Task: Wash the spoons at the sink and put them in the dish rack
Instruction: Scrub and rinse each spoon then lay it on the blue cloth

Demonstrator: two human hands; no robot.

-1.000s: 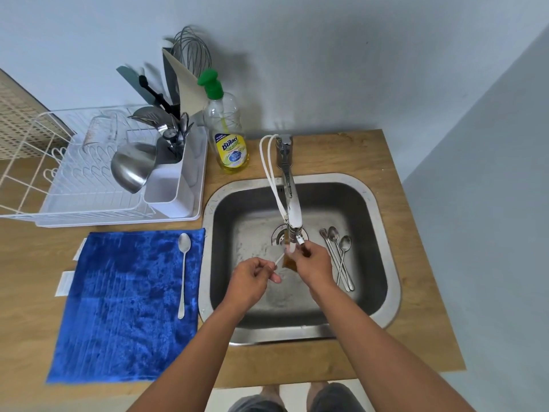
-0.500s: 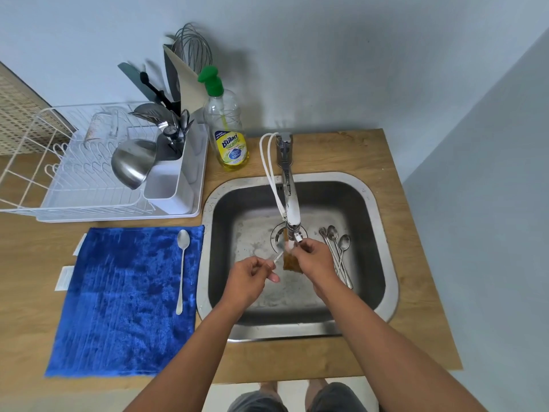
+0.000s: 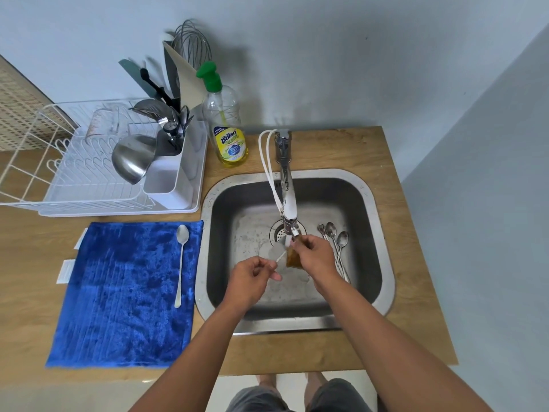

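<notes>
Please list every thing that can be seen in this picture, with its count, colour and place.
spoon on cloth: 1, silver, lying on the blue cloth
spoons in sink: 3, silver, on the sink floor, right side
held spoon: 1, silver, under the tap
sponge: 1, brown-yellow, in the right hand
blue cloth: 1, left of the sink
sink: 1, steel, in the wooden counter
tap: 1, steel and white, over the sink
soap bottle: 1, clear, green cap
dish rack: 1, white, far left
left hand: pinches the held spoon
right hand: grips the sponge
</notes>
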